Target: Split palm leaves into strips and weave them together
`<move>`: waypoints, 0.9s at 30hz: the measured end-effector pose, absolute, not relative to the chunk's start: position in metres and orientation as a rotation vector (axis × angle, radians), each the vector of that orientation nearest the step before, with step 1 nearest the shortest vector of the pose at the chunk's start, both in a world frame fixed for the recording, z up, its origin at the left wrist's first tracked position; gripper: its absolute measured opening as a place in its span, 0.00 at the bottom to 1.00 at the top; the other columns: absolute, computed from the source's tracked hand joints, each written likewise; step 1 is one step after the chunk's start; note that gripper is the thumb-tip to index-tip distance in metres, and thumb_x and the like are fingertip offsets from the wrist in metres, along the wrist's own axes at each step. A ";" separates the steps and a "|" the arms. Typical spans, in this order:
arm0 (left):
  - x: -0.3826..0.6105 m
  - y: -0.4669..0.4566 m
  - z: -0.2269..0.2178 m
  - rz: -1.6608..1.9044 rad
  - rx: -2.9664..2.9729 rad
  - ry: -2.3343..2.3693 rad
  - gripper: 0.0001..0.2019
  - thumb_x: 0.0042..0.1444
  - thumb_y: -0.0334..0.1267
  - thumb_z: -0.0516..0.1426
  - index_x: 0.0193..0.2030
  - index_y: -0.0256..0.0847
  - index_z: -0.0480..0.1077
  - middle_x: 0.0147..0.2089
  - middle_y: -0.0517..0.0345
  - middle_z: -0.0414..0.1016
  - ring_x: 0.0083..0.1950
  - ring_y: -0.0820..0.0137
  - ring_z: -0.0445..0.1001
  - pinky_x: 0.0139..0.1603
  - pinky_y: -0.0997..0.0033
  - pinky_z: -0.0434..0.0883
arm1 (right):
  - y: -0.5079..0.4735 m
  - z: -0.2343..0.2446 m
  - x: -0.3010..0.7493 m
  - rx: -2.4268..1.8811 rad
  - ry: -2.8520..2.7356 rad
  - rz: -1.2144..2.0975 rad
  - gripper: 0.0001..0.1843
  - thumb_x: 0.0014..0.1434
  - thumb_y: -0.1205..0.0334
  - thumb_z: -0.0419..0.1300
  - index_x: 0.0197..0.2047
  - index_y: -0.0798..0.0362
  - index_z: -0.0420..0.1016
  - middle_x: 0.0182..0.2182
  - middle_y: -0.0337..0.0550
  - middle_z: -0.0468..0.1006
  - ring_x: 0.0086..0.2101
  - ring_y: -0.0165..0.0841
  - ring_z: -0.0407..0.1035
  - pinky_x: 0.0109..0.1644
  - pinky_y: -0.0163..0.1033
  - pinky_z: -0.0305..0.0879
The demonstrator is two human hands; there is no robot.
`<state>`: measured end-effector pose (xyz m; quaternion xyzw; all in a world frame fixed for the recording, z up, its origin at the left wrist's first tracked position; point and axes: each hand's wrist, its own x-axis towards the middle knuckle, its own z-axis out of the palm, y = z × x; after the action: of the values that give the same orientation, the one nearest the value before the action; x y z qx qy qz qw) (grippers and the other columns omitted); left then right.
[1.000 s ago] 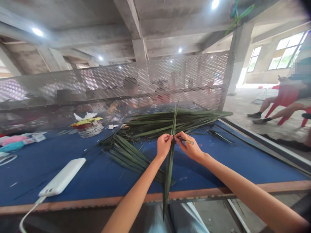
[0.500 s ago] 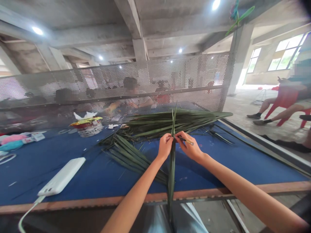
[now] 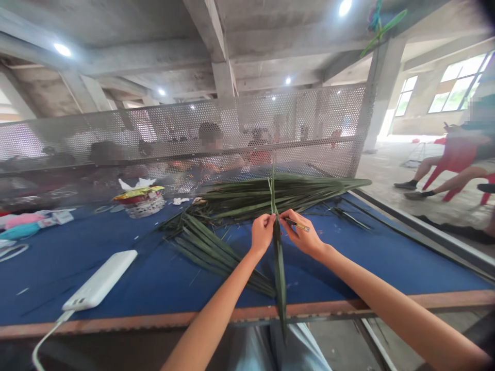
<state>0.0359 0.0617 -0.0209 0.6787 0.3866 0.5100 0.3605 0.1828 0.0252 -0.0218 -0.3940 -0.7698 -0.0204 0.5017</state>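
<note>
A long green palm leaf strip [image 3: 279, 273] hangs down between my hands, its lower end past the table's near edge. My left hand [image 3: 263, 233] pinches the strip near its upper part. My right hand [image 3: 299, 233] sits against the strip's other side, holding a slim yellow-and-dark tool [image 3: 297, 224] between its fingertips. Behind and to the left lie loose bundles of palm fronds [image 3: 270, 193] on the blue cloth-covered table [image 3: 185, 288]. The pinched part of the strip is hidden by my fingers.
A white power bank [image 3: 99, 280] with a cable lies at the near left of the table. A woven basket [image 3: 144, 207] and pink and teal items stand farther left. A perforated metal screen [image 3: 193, 129] rises beyond the table, with people behind it. A person sits on a red chair [image 3: 456, 159] at right.
The lower end of the leaf strip has swung from down-left to slightly right of my hands. My hands have barely moved.
</note>
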 end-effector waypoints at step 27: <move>0.026 0.062 -0.017 1.191 2.141 1.562 0.21 0.61 0.47 0.50 0.19 0.42 0.62 0.19 0.58 0.65 0.23 0.68 0.65 0.28 0.72 0.54 | 0.023 -0.012 0.190 -0.988 -1.761 -0.154 0.07 0.66 0.61 0.49 0.42 0.50 0.67 0.35 0.43 0.76 0.35 0.32 0.71 0.40 0.34 0.64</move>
<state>0.0259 0.0615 -0.0172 0.7317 0.5338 0.4072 0.1178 0.1903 0.0225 -0.0125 -0.4137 -0.7376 -0.0643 0.5297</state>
